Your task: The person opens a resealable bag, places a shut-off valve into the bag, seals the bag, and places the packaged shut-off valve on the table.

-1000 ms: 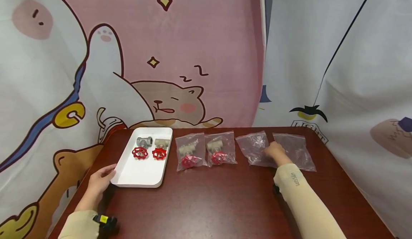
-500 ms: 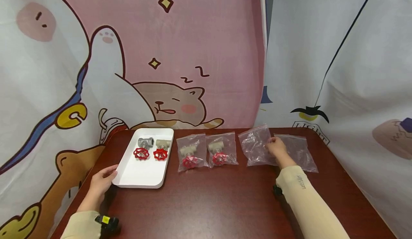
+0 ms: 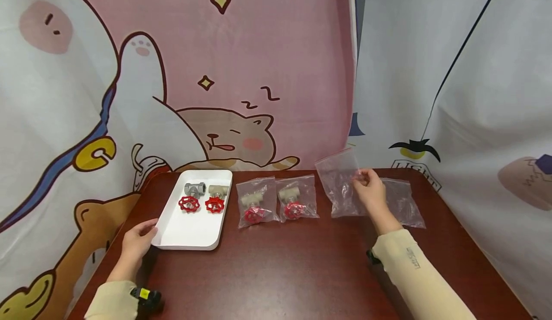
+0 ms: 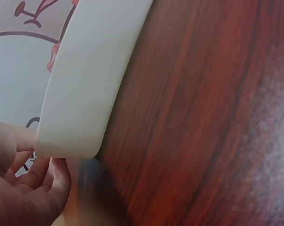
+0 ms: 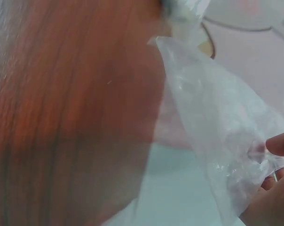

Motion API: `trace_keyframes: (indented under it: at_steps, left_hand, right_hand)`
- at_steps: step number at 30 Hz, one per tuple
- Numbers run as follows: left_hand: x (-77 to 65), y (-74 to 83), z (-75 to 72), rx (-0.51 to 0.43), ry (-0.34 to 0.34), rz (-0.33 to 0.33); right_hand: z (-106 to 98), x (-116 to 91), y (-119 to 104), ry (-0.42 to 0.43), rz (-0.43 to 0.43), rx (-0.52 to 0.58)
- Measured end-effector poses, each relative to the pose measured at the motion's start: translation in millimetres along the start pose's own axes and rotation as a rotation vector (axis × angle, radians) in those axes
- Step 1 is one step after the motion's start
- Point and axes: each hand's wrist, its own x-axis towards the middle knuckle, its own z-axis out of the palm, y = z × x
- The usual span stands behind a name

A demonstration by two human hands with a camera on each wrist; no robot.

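Between thumb and fingers my right hand (image 3: pixel 373 191) pinches the edge of a clear zip bag (image 3: pixel 337 180), which is lifted nearly upright with its zip end at the top. The right wrist view shows this bag (image 5: pixel 203 103) spread out and see-through, with nothing in it. At the near left corner of a white tray (image 3: pixel 185 233), my left hand (image 3: pixel 134 244) grips the rim. In the left wrist view, thumb and curled fingers meet the corner of the tray's wall (image 4: pixel 88 84). A grey valve (image 3: pixel 194 189) and a beige valve (image 3: pixel 217 191), both with red handwheels, lie in the tray.
Two zip bags, the left bag (image 3: pixel 256 204) and the right bag (image 3: pixel 296 202), each hold a beige valve with a red handwheel. Behind my right hand, another flat clear bag (image 3: pixel 405 205) lies on the brown table (image 3: pixel 276 272). A cartoon-print curtain (image 3: pixel 280 71) hangs behind.
My right hand has raised the clear zip bag's left-hand portion off the table, tilting it upright and drawing slightly back. The left hand and the tray stay in place.
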Motion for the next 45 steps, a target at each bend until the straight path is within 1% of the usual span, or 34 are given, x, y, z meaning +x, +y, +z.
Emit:
trace_keyframes:
  at_steps: [3,5,8,12,14,16,18,19,21,24,26,28,30,32,34,35,37,38,40,42,45]
  left_hand:
    - [-1.4,3.9,0.3,0.033,0.035,0.019]
    - [-2.4,6.8,0.2,0.067,0.074,0.051]
    - [-5.1,14.5,1.6,0.111,0.172,0.136]
    - [-12.1,32.9,8.0,0.101,0.293,0.265]
    - [-15.7,45.1,13.6,0.074,0.314,0.332]
    - [-20.8,58.3,21.1,0.057,0.306,0.402]
    - [-27.6,72.5,30.2,0.032,0.262,0.478]
    - [-32.0,79.5,35.2,0.014,0.223,0.515]
    - [-42.0,93.5,45.8,-0.011,0.129,0.594]
    - [-58.0,111.5,62.5,-0.056,-0.039,0.709]
    - [-69.2,121.5,74.1,-0.062,-0.133,0.768]
    - [-79.9,129.6,85.7,-0.06,-0.213,0.81]
    - [-89.6,136.1,96.5,-0.065,-0.287,0.818]
    - [-97.0,140.1,106.8,-0.087,-0.372,0.788]
    - [-101.8,142.2,117.0,-0.118,-0.442,0.752]
    - [-103.4,142.2,121.3,-0.144,-0.475,0.728]
    - [-105.0,141.3,128.3,-0.165,-0.51,0.715]
    - [-105.4,141.0,130.8,-0.171,-0.521,0.717]
    - [-106.1,140.7,133.9,-0.163,-0.515,0.722]
    - [-106.3,140.3,134.8,-0.15,-0.497,0.726]
    - [-106.2,140.3,135.6,-0.128,-0.473,0.716]
  right_hand:
    - [-2.1,-9.5,-14.1,0.017,-0.059,0.034]
    - [-2.7,-15.7,-22.3,0.023,-0.088,0.078]
    - [-2.6,-24.8,-33.0,0.019,-0.133,0.16]
    - [-0.6,-34.6,-44.8,-0.005,-0.209,0.279]
    - [-0.5,-39.6,-52.1,-0.017,-0.249,0.318]
    - [-3.2,-46.4,-63.0,-0.031,-0.298,0.318]
    - [-6.0,-52.7,-73.0,-0.052,-0.334,0.314]
    - [-7.1,-55.7,-77.8,-0.07,-0.343,0.318]
    - [-8.1,-60.7,-85.5,-0.105,-0.366,0.317]
    - [-4.6,-65.2,-89.7,-0.172,-0.376,0.351]
    - [-0.6,-68.6,-91.1,-0.221,-0.4,0.355]
    - [4.3,-72.6,-91.6,-0.28,-0.421,0.352]
    - [9.5,-77.5,-92.2,-0.343,-0.436,0.34]
    - [14.6,-82.1,-92.1,-0.393,-0.446,0.323]
    - [19.4,-85.3,-90.5,-0.432,-0.453,0.328]
    - [21.1,-86.4,-89.9,-0.448,-0.456,0.331]
    - [23.5,-88.1,-88.9,-0.472,-0.464,0.33]
    - [24.5,-88.5,-88.4,-0.483,-0.469,0.33]
    - [25.6,-89.2,-88.5,-0.498,-0.474,0.329]
    - [26.6,-89.7,-89.3,-0.505,-0.471,0.321]
    - [31.1,-88.8,-87.8,-0.524,-0.458,0.333]
